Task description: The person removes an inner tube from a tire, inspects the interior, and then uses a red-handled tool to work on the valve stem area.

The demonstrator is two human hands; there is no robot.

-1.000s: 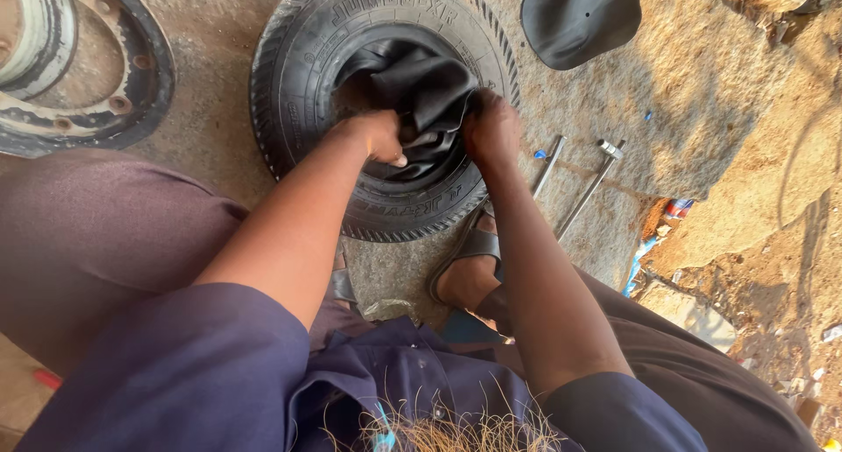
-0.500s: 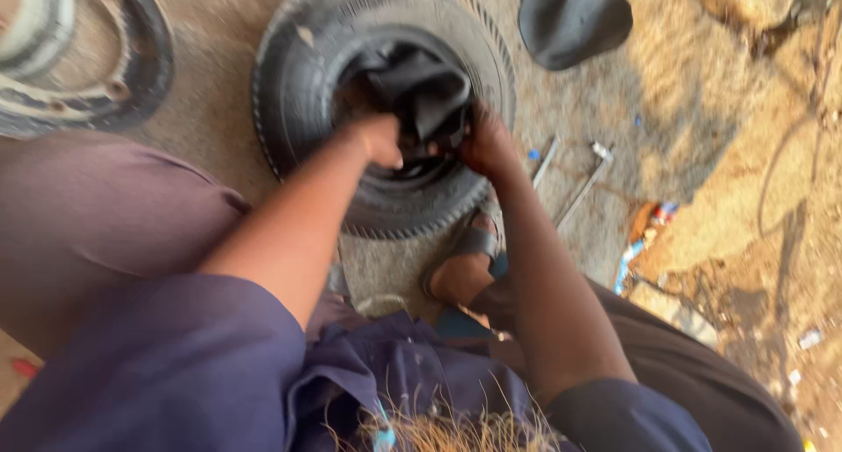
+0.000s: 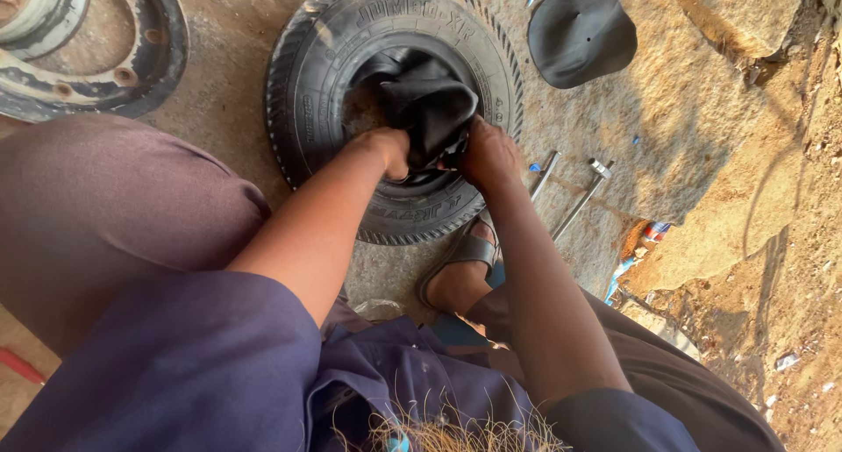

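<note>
Outdoors, tyre (image 3: 307,92) and wheel rim (image 3: 132,57) lie on bare ground (image 3: 667,154).

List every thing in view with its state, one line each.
Tyre: flat on the ground.
Inner tube: limp, bunched in the tyre's opening.
Left hand: gripping the tube.
Right hand: gripping the tube.
Metal rim: bare, lying flat.
Two metal tools: lying unused.

Short navy sleeves (image 3: 219,355), bare forearms, maroon-brown trousers (image 3: 96,206), dark strapped sandal (image 3: 465,250)
</note>
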